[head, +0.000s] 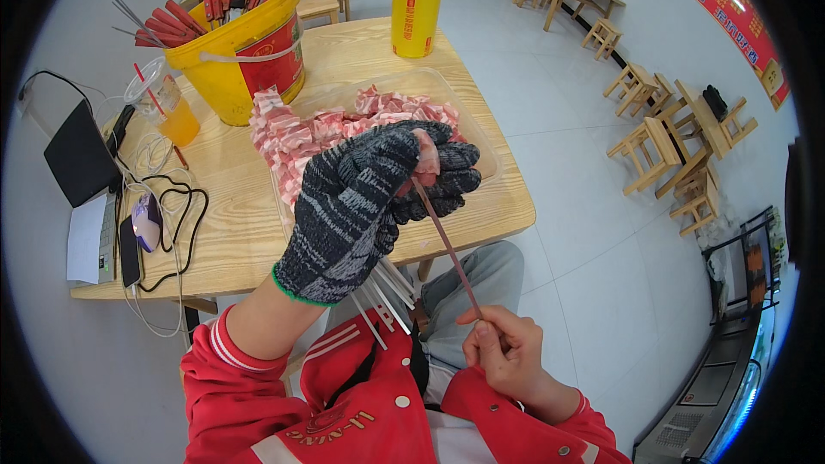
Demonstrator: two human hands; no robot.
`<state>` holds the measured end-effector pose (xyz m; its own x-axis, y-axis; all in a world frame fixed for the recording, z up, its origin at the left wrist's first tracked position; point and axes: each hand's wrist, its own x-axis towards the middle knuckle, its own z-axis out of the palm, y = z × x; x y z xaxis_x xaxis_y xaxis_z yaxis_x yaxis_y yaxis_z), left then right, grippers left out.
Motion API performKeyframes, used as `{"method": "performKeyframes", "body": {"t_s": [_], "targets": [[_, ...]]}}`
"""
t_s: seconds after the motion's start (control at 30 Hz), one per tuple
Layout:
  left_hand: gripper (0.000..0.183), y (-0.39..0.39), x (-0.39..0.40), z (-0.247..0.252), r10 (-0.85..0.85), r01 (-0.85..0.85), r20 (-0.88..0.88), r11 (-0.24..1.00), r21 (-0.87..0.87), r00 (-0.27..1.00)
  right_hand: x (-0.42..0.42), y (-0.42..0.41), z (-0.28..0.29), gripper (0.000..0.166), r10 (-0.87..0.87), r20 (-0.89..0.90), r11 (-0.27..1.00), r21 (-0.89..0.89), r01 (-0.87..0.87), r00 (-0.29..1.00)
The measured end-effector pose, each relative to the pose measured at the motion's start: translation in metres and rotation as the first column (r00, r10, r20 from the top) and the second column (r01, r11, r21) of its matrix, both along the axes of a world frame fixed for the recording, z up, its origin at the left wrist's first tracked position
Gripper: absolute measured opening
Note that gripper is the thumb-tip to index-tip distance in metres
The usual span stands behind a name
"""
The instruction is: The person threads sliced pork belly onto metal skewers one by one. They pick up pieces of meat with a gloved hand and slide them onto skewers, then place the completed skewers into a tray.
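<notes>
My left hand [370, 190], in a dark grey knitted glove with a green hem, pinches a piece of raw fatty meat [427, 153] between thumb and fingers. My bare right hand [506, 348] grips the near end of a thin flat skewer [448, 245]. The skewer's far end reaches the meat; its tip is hidden by the meat and glove. Behind the glove, many cut chunks of raw meat [283, 142] lie in a clear plastic tray [485, 135] on the wooden table [238, 238]. Several bare metal skewers [387, 290] stick out below the left wrist, above my lap.
A yellow bucket [216, 90] full of red-handled skewers stands at the back left. Beside it are a cup of orange drink [174, 116], a laptop [84, 161], a mouse [146, 222], a phone [131, 258] and loose cables. A yellow film roll [416, 6] stands at the far edge.
</notes>
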<state>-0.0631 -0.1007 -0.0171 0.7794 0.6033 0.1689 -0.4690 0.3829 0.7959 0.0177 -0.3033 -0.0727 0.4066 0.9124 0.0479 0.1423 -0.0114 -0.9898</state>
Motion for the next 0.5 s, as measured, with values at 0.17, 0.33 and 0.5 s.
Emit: {"method": "performKeyframes", "body": {"t_s": [0.17, 0.33, 0.5], "targets": [[0.037, 0.0008, 0.0004, -0.0047, 0.045, -0.042, -0.055, 0.997, 0.059, 0.997, -0.0008, -0.0005, 0.0018, 0.018, -0.004, 0.049, 1.0, 0.004, 0.004, 0.999], [0.037, -0.0031, 0.0018, -0.0021, 0.045, -0.042, -0.041, 0.997, 0.062, 0.998, -0.0023, -0.0007, 0.001, 0.018, -0.012, 0.089, 1.0, -0.002, 0.012, 0.996], [0.034, 0.0018, 0.0013, -0.008, 0.056, -0.04, -0.089, 0.984, 0.171, 0.994, -0.0024, -0.0013, -0.0015, 0.016, -0.013, 0.106, 0.999, 0.041, 0.009, 0.994]]}}
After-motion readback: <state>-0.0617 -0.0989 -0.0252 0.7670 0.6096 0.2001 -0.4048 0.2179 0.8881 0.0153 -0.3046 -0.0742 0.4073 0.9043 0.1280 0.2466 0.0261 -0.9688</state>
